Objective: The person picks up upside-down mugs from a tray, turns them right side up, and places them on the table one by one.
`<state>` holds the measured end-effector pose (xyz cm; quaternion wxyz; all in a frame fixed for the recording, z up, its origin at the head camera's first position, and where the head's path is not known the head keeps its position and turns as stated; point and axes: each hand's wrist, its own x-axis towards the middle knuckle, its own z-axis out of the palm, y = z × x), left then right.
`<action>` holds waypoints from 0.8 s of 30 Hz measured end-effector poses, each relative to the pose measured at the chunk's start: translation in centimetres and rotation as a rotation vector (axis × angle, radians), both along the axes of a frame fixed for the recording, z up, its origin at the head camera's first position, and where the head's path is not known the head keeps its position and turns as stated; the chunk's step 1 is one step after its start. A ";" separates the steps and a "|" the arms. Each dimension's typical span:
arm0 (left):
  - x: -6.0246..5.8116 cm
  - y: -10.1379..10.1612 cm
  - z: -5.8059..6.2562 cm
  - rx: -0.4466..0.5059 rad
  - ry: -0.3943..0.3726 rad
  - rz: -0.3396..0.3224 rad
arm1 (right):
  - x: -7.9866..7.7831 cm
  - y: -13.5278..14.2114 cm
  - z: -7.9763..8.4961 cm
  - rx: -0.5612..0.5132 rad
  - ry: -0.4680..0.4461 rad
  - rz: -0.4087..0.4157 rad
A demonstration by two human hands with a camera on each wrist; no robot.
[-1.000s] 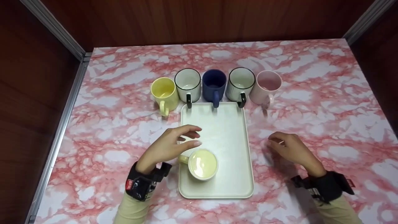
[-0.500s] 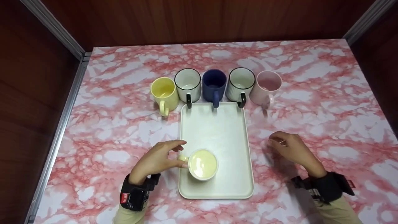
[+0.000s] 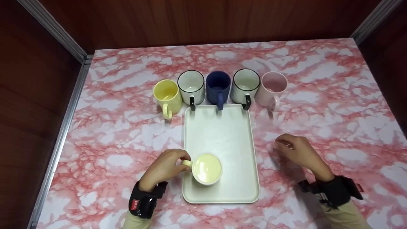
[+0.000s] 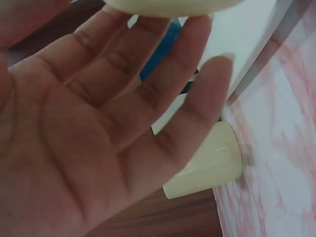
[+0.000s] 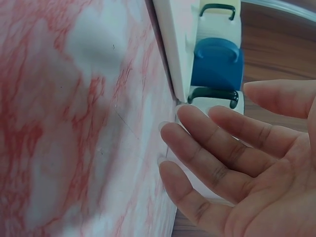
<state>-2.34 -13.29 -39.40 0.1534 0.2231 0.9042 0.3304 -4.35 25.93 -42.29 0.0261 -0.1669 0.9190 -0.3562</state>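
Note:
A pale yellow mug (image 3: 207, 169) stands upside down near the front left of the white tray (image 3: 229, 140), its glossy base ringed in white and its handle pointing left. My left hand (image 3: 163, 167) pinches that handle between thumb and forefinger. Seen from the left wrist, the other fingers (image 4: 163, 138) extend relaxed below the mug's edge (image 4: 173, 6). To the right of the tray, my right hand (image 3: 295, 151) hovers near the table, fingers loosely bent and holding nothing.
Behind the tray is a row of upright mugs: yellow (image 3: 168, 98), white with black rim (image 3: 191, 87), dark blue (image 3: 218, 87), another white one (image 3: 245, 86) and pink (image 3: 272, 90). Their handles face me. Dark wooden panels (image 3: 216, 22) enclose the marbled table (image 3: 318, 79).
My left hand has come down and back from over the tray to the yellow mug's handle and taken hold of it. The right hand and the mugs stay in place.

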 end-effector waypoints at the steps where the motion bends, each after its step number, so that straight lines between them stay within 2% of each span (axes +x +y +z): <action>1: 0.0 0.1 0.0 0.005 0.000 -0.006 | 0.0 0.0 0.0 0.002 -0.005 -0.001; 14: 0.4 0.3 -0.6 0.022 0.088 -0.129 | 0.1 -0.1 0.0 -0.004 -0.041 -0.005; 24: 0.3 0.1 -1.1 0.052 0.035 -0.166 | 0.1 -0.2 0.1 -0.019 -0.049 -0.003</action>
